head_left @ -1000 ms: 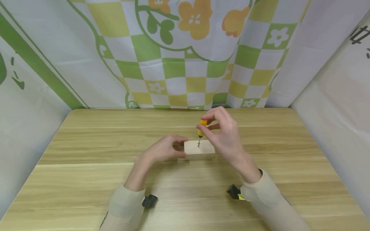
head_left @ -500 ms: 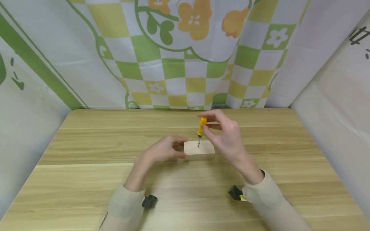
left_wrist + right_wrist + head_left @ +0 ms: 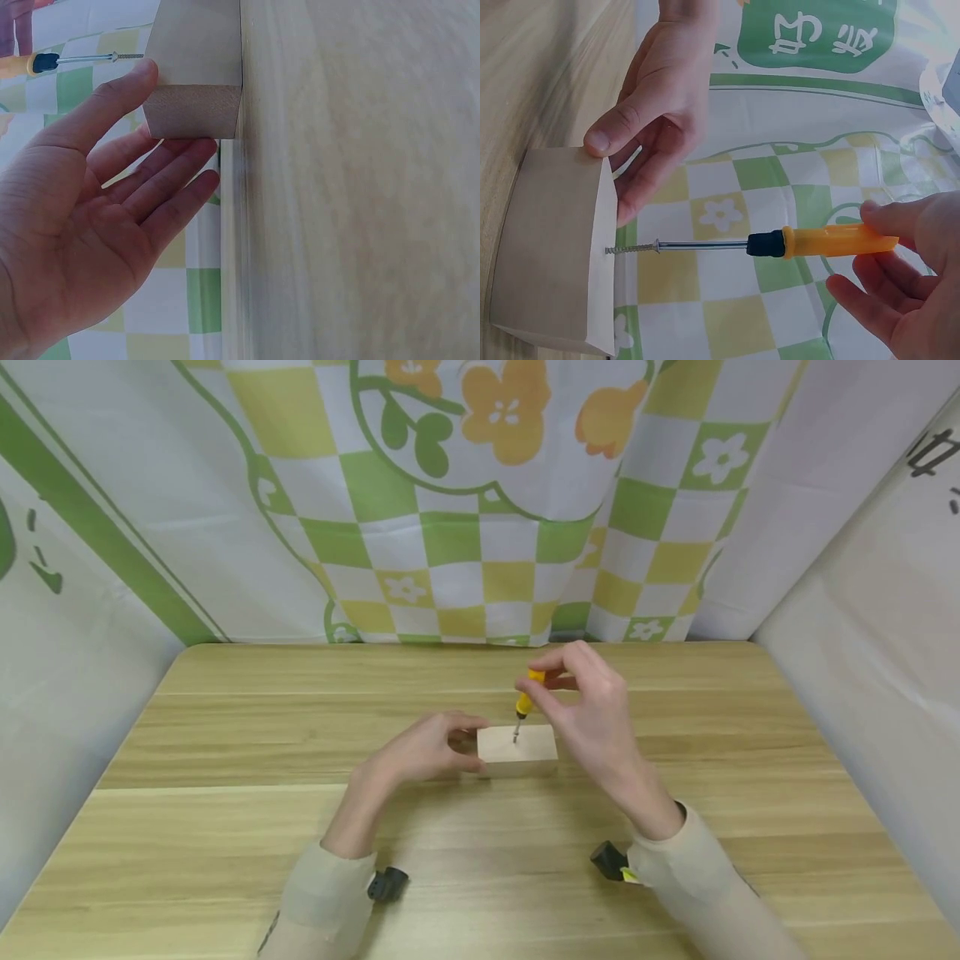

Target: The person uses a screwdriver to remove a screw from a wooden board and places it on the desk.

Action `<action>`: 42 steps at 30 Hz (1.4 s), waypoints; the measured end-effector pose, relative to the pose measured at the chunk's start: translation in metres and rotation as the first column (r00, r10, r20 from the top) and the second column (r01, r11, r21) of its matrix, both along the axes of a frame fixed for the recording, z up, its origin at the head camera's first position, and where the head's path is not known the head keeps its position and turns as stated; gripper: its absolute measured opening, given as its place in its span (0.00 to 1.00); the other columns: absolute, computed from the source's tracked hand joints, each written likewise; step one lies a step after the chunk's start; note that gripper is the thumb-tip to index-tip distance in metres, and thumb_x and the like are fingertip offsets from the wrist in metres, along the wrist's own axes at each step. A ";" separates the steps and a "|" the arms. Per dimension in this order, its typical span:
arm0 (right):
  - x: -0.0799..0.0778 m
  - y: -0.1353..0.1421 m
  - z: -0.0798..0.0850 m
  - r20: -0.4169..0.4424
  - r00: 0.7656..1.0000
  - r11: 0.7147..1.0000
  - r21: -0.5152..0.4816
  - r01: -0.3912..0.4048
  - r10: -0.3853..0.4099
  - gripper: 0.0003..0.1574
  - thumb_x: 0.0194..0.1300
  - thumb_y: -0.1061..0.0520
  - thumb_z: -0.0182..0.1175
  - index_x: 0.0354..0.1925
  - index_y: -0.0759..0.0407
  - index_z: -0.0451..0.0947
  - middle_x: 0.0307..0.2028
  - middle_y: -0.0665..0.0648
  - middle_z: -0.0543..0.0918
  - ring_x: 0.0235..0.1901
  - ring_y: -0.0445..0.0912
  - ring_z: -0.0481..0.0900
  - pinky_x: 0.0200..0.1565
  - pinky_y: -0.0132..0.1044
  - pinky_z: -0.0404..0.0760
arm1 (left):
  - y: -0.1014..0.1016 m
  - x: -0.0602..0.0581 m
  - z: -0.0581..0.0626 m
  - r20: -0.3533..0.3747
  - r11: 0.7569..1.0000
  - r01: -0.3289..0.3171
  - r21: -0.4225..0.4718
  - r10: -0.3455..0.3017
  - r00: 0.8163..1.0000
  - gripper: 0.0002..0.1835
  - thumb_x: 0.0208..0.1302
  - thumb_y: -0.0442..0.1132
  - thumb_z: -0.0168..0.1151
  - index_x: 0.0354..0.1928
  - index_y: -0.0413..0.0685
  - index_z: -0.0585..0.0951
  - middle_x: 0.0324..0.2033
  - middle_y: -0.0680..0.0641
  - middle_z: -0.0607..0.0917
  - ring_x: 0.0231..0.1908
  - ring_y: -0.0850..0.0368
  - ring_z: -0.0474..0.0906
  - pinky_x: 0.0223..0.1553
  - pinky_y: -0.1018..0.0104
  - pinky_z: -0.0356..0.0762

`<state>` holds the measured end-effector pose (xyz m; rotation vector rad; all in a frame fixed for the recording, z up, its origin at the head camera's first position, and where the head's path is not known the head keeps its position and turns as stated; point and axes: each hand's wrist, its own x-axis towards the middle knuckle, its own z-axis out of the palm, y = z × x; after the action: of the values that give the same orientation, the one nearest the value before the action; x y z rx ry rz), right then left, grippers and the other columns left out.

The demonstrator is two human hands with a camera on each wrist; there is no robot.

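Note:
A pale wooden block (image 3: pixel 532 745) lies on the table, and my left hand (image 3: pixel 423 747) holds its left end between thumb and fingers. From the block's top face stands a metal screw (image 3: pixel 634 248), most of its thread showing, its point at the wood. A screwdriver (image 3: pixel 832 241) with a yellow handle and a black collar meets the screw head, its shaft in line with the screw in the right wrist view. My right hand (image 3: pixel 596 718) pinches the upper end of that handle between thumb and fingertips. In the head view the screwdriver leans slightly right.
The wood-grain table (image 3: pixel 225 727) runs back to a green, yellow and white checked curtain (image 3: pixel 450 539). White printed sheets hang at both sides. Black wrist cameras (image 3: pixel 388 883) sit inside both forearms.
My right fingers extended up the handle, then drew back to the right, and the handle's top leans further right. The left hand, block and screw look unmoved.

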<state>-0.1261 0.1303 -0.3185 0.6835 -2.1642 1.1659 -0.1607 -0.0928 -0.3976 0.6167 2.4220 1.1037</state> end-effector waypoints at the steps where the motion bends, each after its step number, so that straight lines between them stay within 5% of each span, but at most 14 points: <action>1: 0.000 0.000 0.000 0.003 1.000 1.000 -0.003 -0.002 0.002 0.13 0.54 0.66 0.74 0.36 0.65 0.80 0.36 0.58 0.84 0.36 0.46 0.84 0.38 0.38 0.88 | 0.000 0.000 0.000 0.002 1.000 -0.001 0.001 0.001 1.000 0.36 0.57 0.47 0.74 0.67 0.48 0.74 0.62 0.47 0.80 0.58 0.52 0.80 0.63 0.54 0.76; 18: 0.002 -0.002 0.001 0.066 0.991 0.993 -0.019 -0.115 0.116 0.16 0.59 0.73 0.64 0.46 0.68 0.77 0.47 0.61 0.87 0.46 0.52 0.87 0.45 0.40 0.88 | 0.001 0.000 -0.002 0.018 1.000 -0.014 0.002 0.014 1.000 0.36 0.56 0.48 0.75 0.67 0.49 0.75 0.61 0.48 0.81 0.58 0.52 0.80 0.63 0.53 0.76; 28: -0.004 -0.002 -0.003 -0.071 0.997 0.999 0.030 -0.018 0.021 0.14 0.55 0.68 0.72 0.39 0.66 0.79 0.40 0.60 0.79 0.37 0.48 0.78 0.34 0.34 0.81 | 0.000 0.000 -0.002 0.006 1.000 -0.011 -0.001 0.011 1.000 0.36 0.56 0.47 0.74 0.67 0.49 0.75 0.60 0.49 0.81 0.57 0.53 0.80 0.63 0.54 0.76; 37: -0.003 0.001 -0.004 -0.024 0.997 0.997 0.020 -0.070 0.071 0.16 0.56 0.76 0.57 0.43 0.66 0.78 0.44 0.60 0.88 0.39 0.48 0.85 0.38 0.34 0.84 | 0.000 -0.002 -0.002 0.006 1.000 0.001 0.017 -0.001 1.000 0.35 0.56 0.47 0.75 0.66 0.47 0.76 0.60 0.46 0.81 0.57 0.52 0.81 0.63 0.54 0.76; 42: -0.002 0.002 -0.005 -0.028 0.997 0.997 0.021 -0.074 0.075 0.14 0.56 0.75 0.59 0.42 0.67 0.78 0.46 0.61 0.85 0.41 0.50 0.83 0.39 0.35 0.84 | 0.001 -0.002 -0.001 0.007 1.000 0.006 0.012 -0.006 1.000 0.35 0.56 0.47 0.74 0.66 0.47 0.75 0.60 0.47 0.81 0.57 0.52 0.81 0.63 0.53 0.76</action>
<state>-0.1281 0.1325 -0.3234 0.7911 -2.1451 1.1673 -0.1622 -0.0921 -0.3989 0.6223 2.4083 1.1166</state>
